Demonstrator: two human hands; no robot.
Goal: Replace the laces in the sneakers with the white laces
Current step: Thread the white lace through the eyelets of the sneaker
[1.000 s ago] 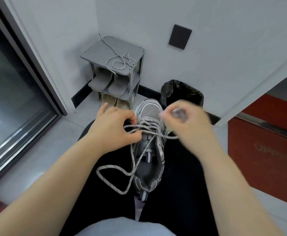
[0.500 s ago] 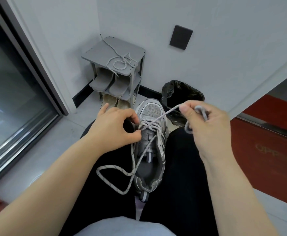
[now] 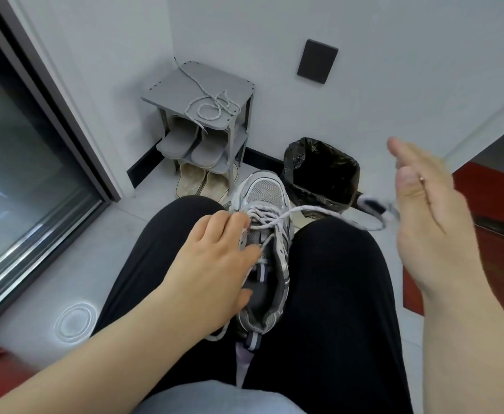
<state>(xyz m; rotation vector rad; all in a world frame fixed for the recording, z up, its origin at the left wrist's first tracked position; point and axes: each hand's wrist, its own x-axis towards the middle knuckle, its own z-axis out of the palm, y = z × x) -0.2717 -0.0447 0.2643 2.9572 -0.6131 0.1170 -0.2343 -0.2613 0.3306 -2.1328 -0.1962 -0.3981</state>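
White walls met at a corner behind a grey shoe rack (image 3: 203, 94), which carried a loose speckled lace (image 3: 212, 107) on top, grey slippers (image 3: 191, 144) on its shelf and beige slippers (image 3: 203, 182) beneath. Beside it, a bin (image 3: 322, 171) held a black liner. The sneaker (image 3: 267, 234) sat between the knees. The left hand (image 3: 215, 264) lay flat on it, grip relaxed. The right hand (image 3: 424, 210) pinched the taut white lace (image 3: 304, 208).

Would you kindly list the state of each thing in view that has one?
sneaker: on the lap, partly laced
lace: threaded, end pulled right
left hand: resting on the sneaker
right hand: open, raised; lace hold unclear
spare lace: loose on shelf
bin: open, lined
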